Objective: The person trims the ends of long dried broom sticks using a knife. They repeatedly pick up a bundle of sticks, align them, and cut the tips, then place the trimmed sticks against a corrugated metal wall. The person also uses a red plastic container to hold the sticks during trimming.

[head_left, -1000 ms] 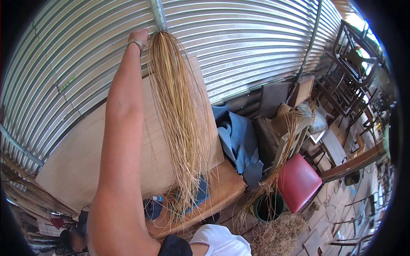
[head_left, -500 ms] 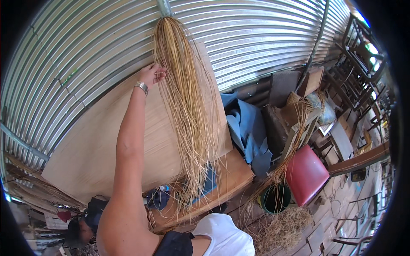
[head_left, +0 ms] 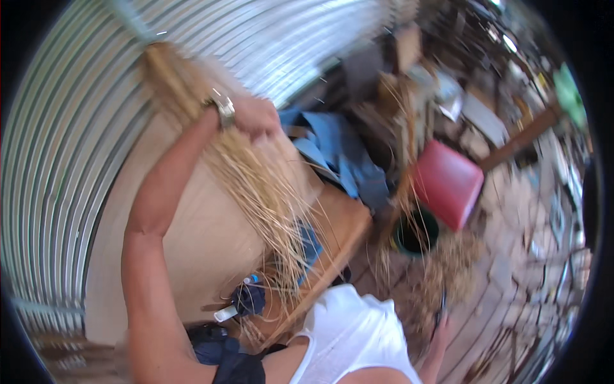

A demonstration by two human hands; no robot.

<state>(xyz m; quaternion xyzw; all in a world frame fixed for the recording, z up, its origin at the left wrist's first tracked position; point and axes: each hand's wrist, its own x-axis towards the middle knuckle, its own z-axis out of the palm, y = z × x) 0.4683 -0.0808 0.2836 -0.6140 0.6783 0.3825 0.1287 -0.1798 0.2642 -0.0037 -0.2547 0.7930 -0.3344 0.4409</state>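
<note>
Head view shows a long straw bundle (head_left: pixel 248 185) hanging slantwise from its bound-looking top beside the lower end of a metal post (head_left: pixel 131 22), against the corrugated wall (head_left: pixel 70 141); hung by one end like that, its strands probably fall loose and stay within arm's reach. The left hand (head_left: pixel 257 118) is raised at the bundle's right side, its forearm crossing in front of the strands and a metal watch (head_left: pixel 224 109) lying over them. Its fingers look curled inward, but the blur is heavy, so I cannot tell whether it grips any straw or merely passes in front. The right hand (head_left: pixel 440 329) is low and well to the right of the bundle, apparently half-closed near a thin dark object (head_left: pixel 443 299); whether it has hold of that is unclear. Behind the bundle a pale board (head_left: pixel 192 217) leans on the wall, perhaps giving the straw a smooth backing, and below the bundle's loose tips a wooden ledge (head_left: pixel 348 221) seems to support the board's foot. Right of the bundle lie blue sheets (head_left: pixel 348 160), then a red seat pad (head_left: pixel 448 185); a dark green bucket (head_left: pixel 422 250) and scattered straw (head_left: pixel 457 265) sit below that pad, farther from the bundle, maybe as a place for offcuts.
</note>
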